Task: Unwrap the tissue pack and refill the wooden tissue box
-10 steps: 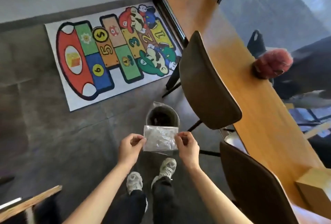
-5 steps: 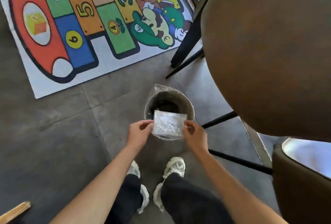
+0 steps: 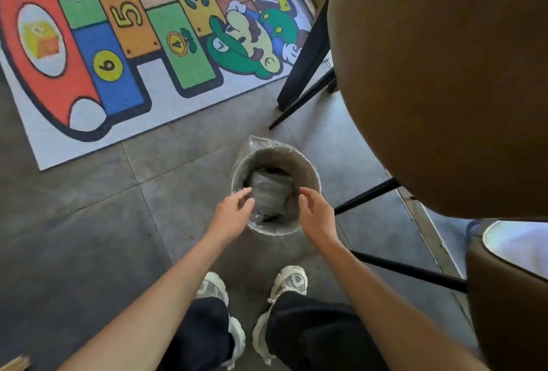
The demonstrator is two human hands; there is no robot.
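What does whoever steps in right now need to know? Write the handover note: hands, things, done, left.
Left hand: open, empty, above the near-left rim of the bin.
Right hand: open, empty, above the near-right rim.
Plastic wrapper: lies inside the lined waste bin on the floor, between the two hands and clear of both.
Done: the wrapper is off and binned.
Left: the wooden tissue box and the tissues are out of view here, so whether the box is refilled cannot be told. Probably turn back to the table and check.
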